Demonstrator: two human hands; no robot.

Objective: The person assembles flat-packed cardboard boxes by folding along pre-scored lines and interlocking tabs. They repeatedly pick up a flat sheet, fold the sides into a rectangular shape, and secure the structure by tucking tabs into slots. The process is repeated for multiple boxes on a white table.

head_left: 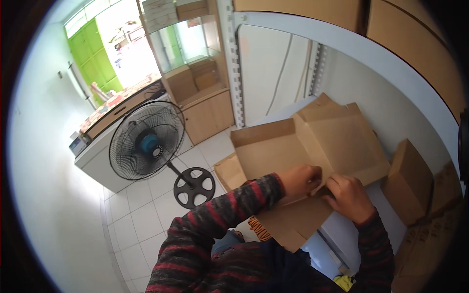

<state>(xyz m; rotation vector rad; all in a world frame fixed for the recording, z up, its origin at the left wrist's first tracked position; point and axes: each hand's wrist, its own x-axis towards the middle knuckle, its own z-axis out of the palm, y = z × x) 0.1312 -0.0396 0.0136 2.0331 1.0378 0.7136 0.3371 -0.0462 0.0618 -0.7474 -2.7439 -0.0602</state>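
Observation:
A brown cardboard box (pixel 266 157) lies open in front of me, its wide lid panel (pixel 344 141) folded back to the right. Its near side panel (pixel 295 220) hangs out toward my body. My left hand (pixel 304 179) reaches across to the box's near right corner, with the fingers curled at the cardboard. Right beside it, my right hand (pixel 349 196) grips the edge at the same corner, thumb and fingers closed on it. The fingertips of both hands are partly hidden.
A black standing fan (pixel 146 141) is on the tiled floor (pixel 132 215) to the left. Behind it stands a glass-fronted wooden cabinet (pixel 207 115). More cardboard boxes (pixel 408 183) are at the right, and others (pixel 308 12) sit on a shelf overhead. A metal upright (pixel 235 63) rises behind the box.

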